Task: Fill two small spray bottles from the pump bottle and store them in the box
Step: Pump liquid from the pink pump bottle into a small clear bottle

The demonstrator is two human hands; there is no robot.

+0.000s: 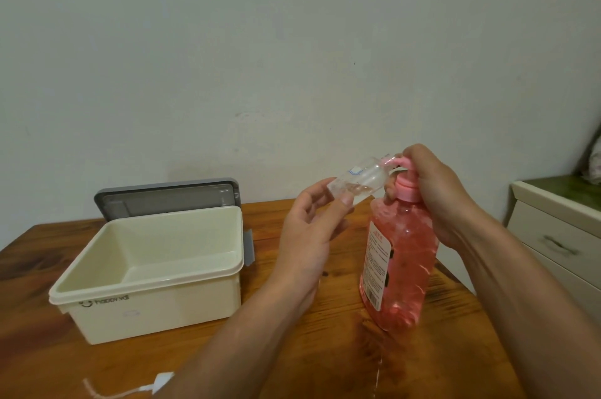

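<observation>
The wall (292,40) is plain and pale, with a few faint marks. A brown wood table (325,363) stands right against it, and its top shines a little. A white cable (153,387) lies near its front edge. To the right stands a cream cabinet (536,223) with drawers. One drawer has a gray handle (560,245). The cabinet top (559,192) is green. The light is soft.
</observation>
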